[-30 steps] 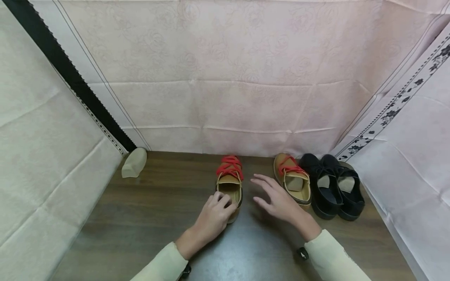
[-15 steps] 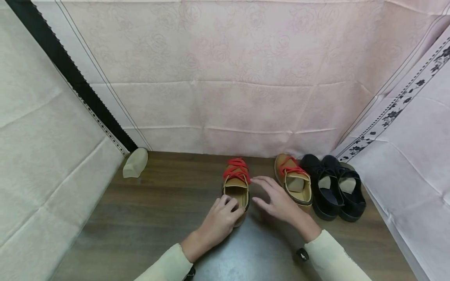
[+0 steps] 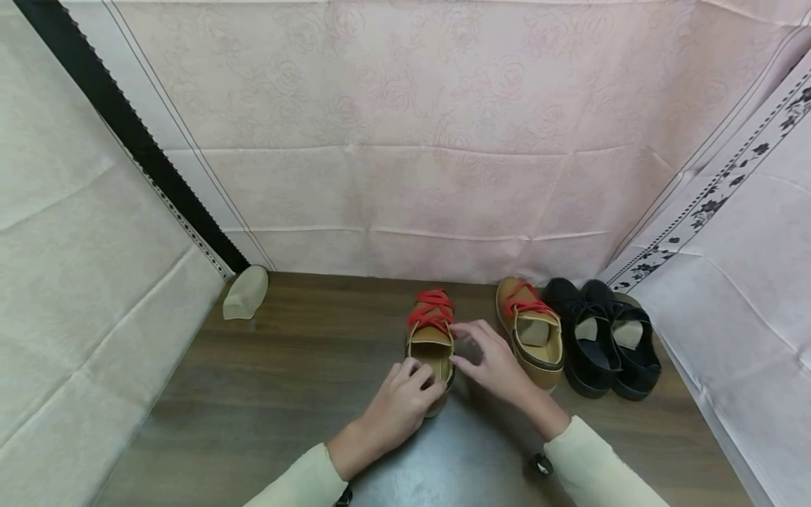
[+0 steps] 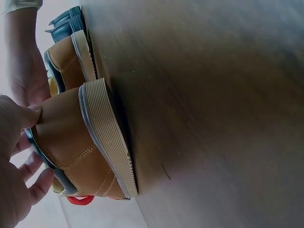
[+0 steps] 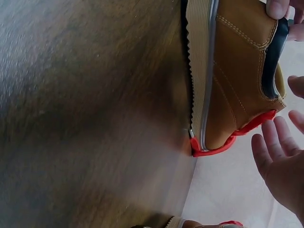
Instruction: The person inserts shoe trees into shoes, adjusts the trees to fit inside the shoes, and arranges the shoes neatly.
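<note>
A tan lace-up shoe (image 3: 432,334) with red laces and a dark collar stands on the wooden floor, toe toward the back wall. My left hand (image 3: 405,403) pinches its heel collar; in the left wrist view the thumb (image 4: 28,115) lies outside the heel, fingers at the opening. Beside the shoe's right side is my right hand (image 3: 497,366), fingers loosely extended and holding nothing. In the right wrist view its fingertips (image 5: 267,124) are close to the red laces (image 5: 256,122); I cannot tell whether they touch.
A matching tan shoe (image 3: 512,294) with a pale insert stands to the right. Past it, a pair of black shoes (image 3: 636,373) sits against the right wall. A cream rounded insert (image 3: 246,294) lies in the far left corner. Cloth-covered walls (image 3: 393,190) bound the floor.
The left hand has slid the tan shoe to the right and slightly nearer to me. My right hand has moved a little left toward the shoe.
</note>
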Available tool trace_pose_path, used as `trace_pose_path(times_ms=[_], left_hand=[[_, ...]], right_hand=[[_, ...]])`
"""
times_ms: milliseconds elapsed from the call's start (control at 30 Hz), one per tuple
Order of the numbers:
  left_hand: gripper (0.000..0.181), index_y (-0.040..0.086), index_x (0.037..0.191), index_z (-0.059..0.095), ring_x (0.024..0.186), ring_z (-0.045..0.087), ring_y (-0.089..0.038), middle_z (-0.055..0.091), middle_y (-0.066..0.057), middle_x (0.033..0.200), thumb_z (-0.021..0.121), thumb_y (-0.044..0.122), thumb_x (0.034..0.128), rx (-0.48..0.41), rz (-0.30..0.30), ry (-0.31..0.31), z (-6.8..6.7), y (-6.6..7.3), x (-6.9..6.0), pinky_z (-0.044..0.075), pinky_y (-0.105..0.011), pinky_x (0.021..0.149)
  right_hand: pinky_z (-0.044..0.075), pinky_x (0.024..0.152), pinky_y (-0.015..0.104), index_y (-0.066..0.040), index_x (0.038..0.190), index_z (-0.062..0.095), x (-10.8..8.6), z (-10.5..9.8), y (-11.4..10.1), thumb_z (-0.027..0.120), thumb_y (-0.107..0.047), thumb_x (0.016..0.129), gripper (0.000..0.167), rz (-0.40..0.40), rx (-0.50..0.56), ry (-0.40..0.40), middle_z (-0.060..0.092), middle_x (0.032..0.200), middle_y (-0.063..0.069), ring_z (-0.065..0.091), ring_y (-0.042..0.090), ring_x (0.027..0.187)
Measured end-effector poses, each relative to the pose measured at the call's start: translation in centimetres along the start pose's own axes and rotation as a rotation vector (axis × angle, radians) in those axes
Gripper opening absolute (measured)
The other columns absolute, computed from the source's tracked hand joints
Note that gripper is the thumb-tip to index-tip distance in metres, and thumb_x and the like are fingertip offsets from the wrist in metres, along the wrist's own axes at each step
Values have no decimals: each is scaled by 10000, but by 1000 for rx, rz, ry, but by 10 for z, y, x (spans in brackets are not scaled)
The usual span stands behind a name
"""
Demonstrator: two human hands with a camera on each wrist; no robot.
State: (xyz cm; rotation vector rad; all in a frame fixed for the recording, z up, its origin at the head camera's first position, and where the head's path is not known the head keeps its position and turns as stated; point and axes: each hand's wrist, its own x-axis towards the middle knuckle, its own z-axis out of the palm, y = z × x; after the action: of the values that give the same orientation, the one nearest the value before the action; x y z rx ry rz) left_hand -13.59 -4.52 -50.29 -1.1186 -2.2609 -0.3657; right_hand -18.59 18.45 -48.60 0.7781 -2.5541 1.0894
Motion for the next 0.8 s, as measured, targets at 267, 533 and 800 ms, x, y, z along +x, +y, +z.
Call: trace_pose_path(times_ms=[267,533,800], left_hand=[[89,203,1037,755,894,548,-167,628,29,1000,733,218,952,-18,6,-10,-2,4,1,421,-291,671],[175,188,1070,747,930,556,-152,636,16,1032,790,270,921,-60,-16,-61,-6,2,1,445,-281,691],[224,184,1072,740,972,567,-159,637,7,1058,781,347,924,-51,-8,-67,-9,-2,0,462,-290,706]], right_hand=[[586,857,357,-100,1299,664,1,1,-5,878,-130,827,519,65,-14,18,631,1083,36,658,169,978],[588,815,334,-110,1249,683,2,4,-7,882,-119,822,471,76,-32,31,635,1018,23,644,135,918],[562,723,277,-112,1166,713,2,11,-7,867,-95,833,367,68,-43,70,636,928,5,641,110,834]])
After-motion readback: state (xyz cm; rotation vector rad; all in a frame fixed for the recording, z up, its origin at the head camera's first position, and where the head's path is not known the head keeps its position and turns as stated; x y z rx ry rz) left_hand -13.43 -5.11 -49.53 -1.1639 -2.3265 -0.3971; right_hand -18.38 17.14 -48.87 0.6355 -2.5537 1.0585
